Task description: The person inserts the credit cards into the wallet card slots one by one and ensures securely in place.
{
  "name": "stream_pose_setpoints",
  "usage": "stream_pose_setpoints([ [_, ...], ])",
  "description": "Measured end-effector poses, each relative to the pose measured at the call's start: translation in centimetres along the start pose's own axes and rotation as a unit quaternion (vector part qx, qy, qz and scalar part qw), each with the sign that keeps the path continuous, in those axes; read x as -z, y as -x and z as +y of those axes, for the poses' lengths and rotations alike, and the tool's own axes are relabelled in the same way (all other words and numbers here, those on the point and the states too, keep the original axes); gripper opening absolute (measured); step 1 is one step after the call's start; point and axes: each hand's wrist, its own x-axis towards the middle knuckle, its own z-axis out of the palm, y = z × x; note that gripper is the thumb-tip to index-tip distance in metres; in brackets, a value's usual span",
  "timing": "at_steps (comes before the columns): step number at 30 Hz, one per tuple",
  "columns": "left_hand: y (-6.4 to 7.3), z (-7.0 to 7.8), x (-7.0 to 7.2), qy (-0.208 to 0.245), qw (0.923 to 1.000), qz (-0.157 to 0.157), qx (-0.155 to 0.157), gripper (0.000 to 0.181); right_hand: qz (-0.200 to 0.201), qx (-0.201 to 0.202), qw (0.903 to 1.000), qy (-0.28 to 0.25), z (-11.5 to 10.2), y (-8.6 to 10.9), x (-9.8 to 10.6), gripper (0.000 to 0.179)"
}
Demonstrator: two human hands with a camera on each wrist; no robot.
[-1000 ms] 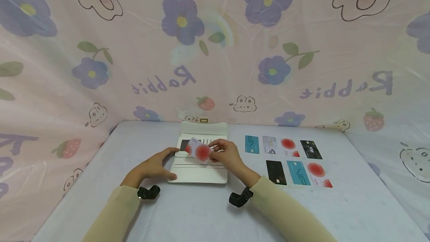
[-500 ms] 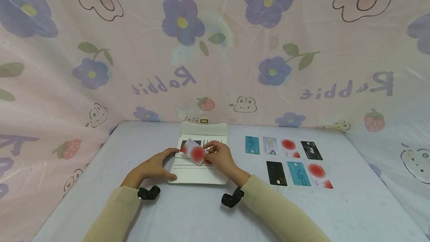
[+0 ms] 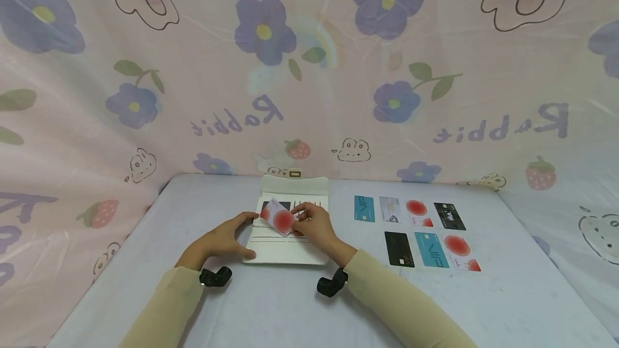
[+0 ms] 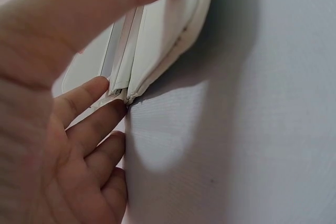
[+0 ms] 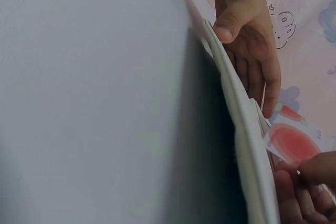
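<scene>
A white wallet (image 3: 290, 254) lies unfolded on the table, its inner slots facing up. My right hand (image 3: 316, 225) pinches a white card with red circles (image 3: 280, 217) between thumb and fingers, tilted over the upper half of the wallet. Beneath the card a dark rectangle (image 3: 286, 205) shows at the wallet's left inner panel. My left hand (image 3: 220, 239) rests along the wallet's left side, thumb at the near corner and fingertips at the fold. In the left wrist view its fingers (image 4: 86, 124) extend loosely to the wallet's edge. The right wrist view shows the pinched card (image 5: 294, 139) beside the wallet's rim.
Right of the wallet, several cards lie in two rows, among them a blue card (image 3: 432, 249), a black card (image 3: 399, 249) and a red-and-white card (image 3: 458, 246). A white cloth covers the table (image 3: 271, 310). A patterned curtain (image 3: 319, 95) hangs behind it.
My right hand has shifted left with the red-and-white card, bringing it toward the wallet's left inner panel, and moves little in the last half second. The left hand stays in place.
</scene>
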Motion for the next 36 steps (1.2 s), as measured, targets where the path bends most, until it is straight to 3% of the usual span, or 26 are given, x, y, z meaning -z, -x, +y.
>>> stream_pose_setpoints([
  [14,-0.1,-0.1,0.0,0.005,0.9999,0.001,0.01,0.101,-0.023,-0.012,0.9992,0.031,0.3,-0.6,0.0,0.022],
  [25,-0.1,0.3,0.1,-0.003,0.9999,-0.003,0.017,0.102,-0.041,-0.002,0.998,0.048,0.2,-1.0,-0.1,0.019],
  [36,-0.2,-0.1,0.1,-0.001,0.9999,0.0,0.012,0.101,-0.068,0.013,0.994,0.085,-0.2,-1.2,-0.2,0.02],
])
